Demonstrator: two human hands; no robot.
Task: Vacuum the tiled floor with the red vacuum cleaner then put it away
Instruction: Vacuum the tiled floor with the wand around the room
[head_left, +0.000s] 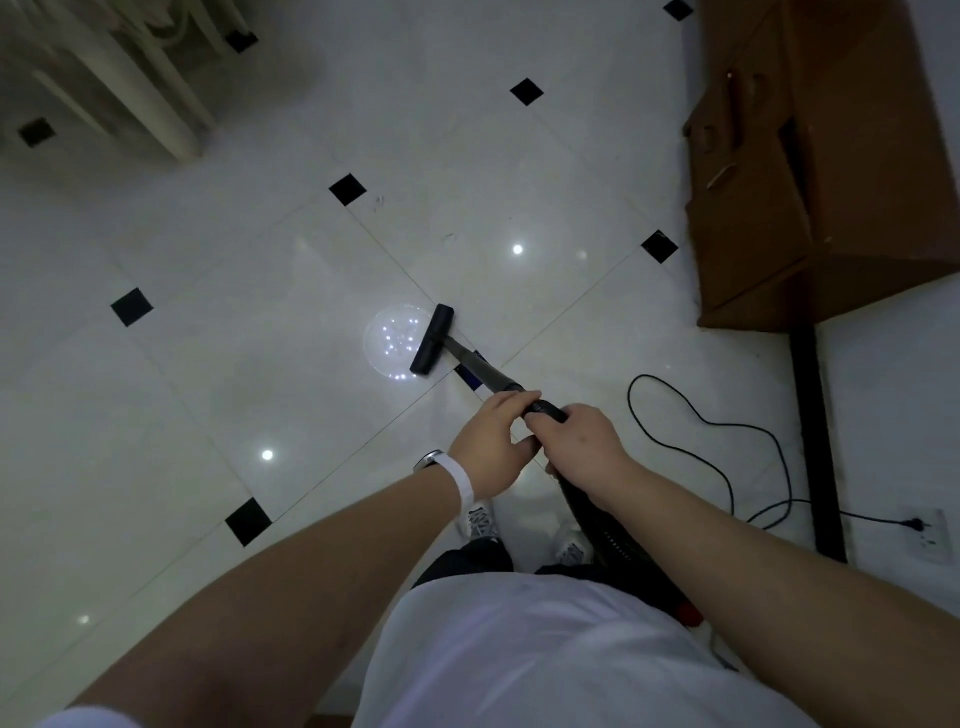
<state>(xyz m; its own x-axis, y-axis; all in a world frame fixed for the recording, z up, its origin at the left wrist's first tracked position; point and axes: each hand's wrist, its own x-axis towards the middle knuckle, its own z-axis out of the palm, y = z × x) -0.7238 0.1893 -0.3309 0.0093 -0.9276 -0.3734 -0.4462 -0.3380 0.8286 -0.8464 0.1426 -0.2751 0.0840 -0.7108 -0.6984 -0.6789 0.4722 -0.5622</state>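
Place: indoor room, most likely a home living space.
Floor: tiled floor (249, 249), glossy white slabs laid on the diagonal, with a small black diamond inset (347, 189) at each corner joint.
Lighting: dim; round ceiling-lamp reflection (390, 343) and several smaller light spots show in the tile glaze.
Furniture, right: brown wooden cabinet (852, 156) standing on the tiles against a white wall.
Furniture, upper left: cream-coloured frame (156, 98), blurred, type cannot be told.
Power: low wall socket (932, 540) with a black plug (917, 524) in it; black cord (727, 431) looped loose on the floor.
Appliance: household vacuum cleaner (432, 340), its floor head on the tiles.
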